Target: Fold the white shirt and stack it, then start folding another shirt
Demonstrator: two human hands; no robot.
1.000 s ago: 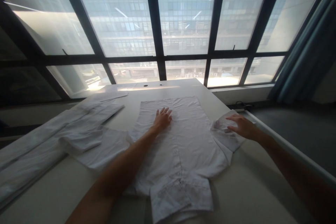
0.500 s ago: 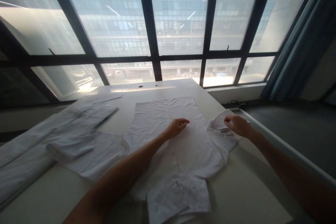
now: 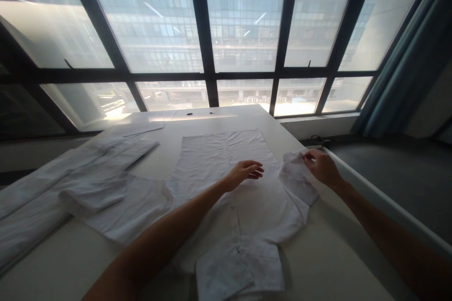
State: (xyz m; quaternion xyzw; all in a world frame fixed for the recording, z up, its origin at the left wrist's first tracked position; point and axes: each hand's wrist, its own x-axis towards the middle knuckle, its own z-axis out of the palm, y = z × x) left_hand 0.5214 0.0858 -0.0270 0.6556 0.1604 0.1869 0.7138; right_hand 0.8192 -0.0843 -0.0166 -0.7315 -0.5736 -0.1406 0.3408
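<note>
A white button-up shirt (image 3: 215,150) lies spread front up on the table, its collar (image 3: 240,268) toward me. Its right-hand sleeve (image 3: 298,181) is bunched and folded beside the body. At that sleeve's far end, my right hand (image 3: 321,167) pinches the cloth between thumb and fingers. My left hand (image 3: 245,174) hovers over the middle of the shirt, fingers apart and holding nothing. The other sleeve (image 3: 130,207) stretches out to the left, partly behind my left forearm.
More white garments (image 3: 70,174) lie in folds along the left of the white table (image 3: 226,120). Large dark-framed windows (image 3: 212,75) rise beyond the far edge. A blue-grey curtain (image 3: 399,70) hangs at the right, above dark floor (image 3: 374,169).
The sleeve's end has been drawn inward, to the left, with my right hand on it. My left hand has moved slightly right and its fingers have opened.
</note>
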